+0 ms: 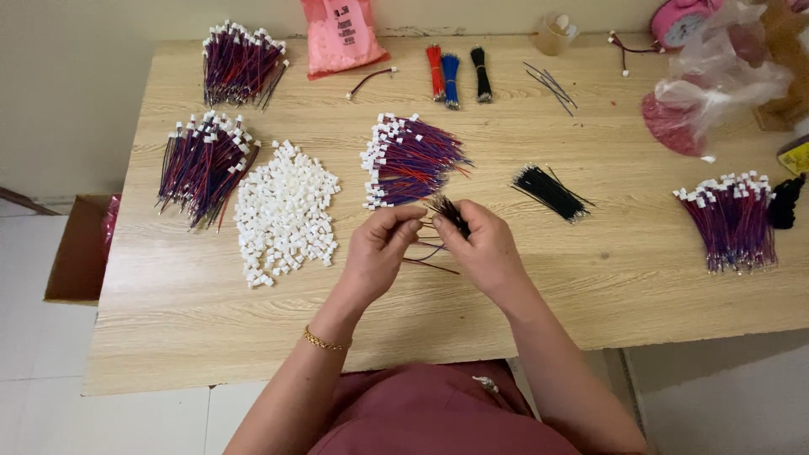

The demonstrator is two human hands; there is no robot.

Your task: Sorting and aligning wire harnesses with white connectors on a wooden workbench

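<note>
Where wooden table (590, 278) ends, white tiled floor (34, 354); cardboard box (80, 253) alongside.

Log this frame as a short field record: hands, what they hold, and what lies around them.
left hand: pinching thin red and blue wires
right hand: holding a small bunch of black wires
nearest pile: finished red-blue wires with white connectors, just beyond the hands
left of hands: heap of loose white connectors
right of hands: loose black wire bundle
surface: wooden table
</note>
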